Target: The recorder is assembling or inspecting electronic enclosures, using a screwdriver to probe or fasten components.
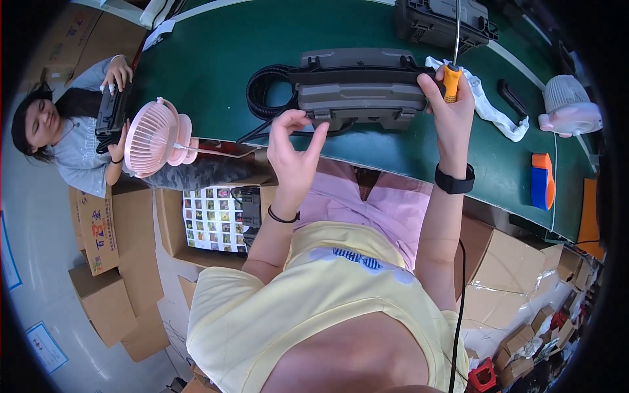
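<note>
A long dark grey plastic case lies on the green tabletop in front of me, its two ribbed halves spread side by side. My left hand is at its near left corner, thumb and forefinger apart, the fingertips at the case's edge. I see nothing held between them. In my right hand is a screwdriver with a yellow-orange handle, its shaft pointing away from me. The right thumb rests by the case's right end. A coiled black cable lies against the case's left side.
Another dark case stands at the far edge. A crumpled white bag, a black handle-shaped piece, a fan and an orange-and-blue roll are on the right. Left are a pink fan, a co-worker holding a black case, and cardboard boxes.
</note>
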{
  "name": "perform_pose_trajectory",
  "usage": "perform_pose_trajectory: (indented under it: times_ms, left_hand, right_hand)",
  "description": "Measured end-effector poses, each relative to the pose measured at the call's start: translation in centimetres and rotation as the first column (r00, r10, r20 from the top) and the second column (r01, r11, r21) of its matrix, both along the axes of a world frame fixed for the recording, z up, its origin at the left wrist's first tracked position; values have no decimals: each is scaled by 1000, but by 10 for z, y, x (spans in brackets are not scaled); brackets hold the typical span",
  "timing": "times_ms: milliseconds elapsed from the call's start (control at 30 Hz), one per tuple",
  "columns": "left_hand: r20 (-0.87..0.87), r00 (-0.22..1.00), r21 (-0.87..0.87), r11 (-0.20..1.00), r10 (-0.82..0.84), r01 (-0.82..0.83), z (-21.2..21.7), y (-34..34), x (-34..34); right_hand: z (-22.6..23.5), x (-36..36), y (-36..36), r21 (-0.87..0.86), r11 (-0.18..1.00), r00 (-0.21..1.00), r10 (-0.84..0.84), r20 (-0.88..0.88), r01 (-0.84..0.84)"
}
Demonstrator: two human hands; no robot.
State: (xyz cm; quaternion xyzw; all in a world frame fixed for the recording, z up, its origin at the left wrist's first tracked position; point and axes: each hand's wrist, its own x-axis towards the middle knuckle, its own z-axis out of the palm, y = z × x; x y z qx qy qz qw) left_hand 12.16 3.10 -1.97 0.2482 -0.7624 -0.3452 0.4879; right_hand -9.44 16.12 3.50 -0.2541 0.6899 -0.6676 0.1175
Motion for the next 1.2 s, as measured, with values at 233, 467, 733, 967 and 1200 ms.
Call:
perform_pose_trajectory:
  times_ms: [233,467,733,967,1200]
  left_hand:
    - [4,1000,186,983,-6,5,12,17,-8]
    - [-303,949,516,822,-89,242,2,10,-7]
    - [-340,936,411,881,-88,233,27,-2,-20]
    - [-130,980,223,958,-152,178,22,-12,-19]
    - [-222,957,76,975,-188,210,-13,-14,-17]
  right_hand:
    - [5,14,-4,-37,995,995,-94,-30,93]
    - [2,12,-3,-46,993,991,-115,-72,112]
    - [1,10,1,-3,998,996,-64,-69,64]
    - [-7,5,-4,-18,994,986,-110,-122,109]
    - [-9,6,-7,-14,990,982,-144,-122,144]
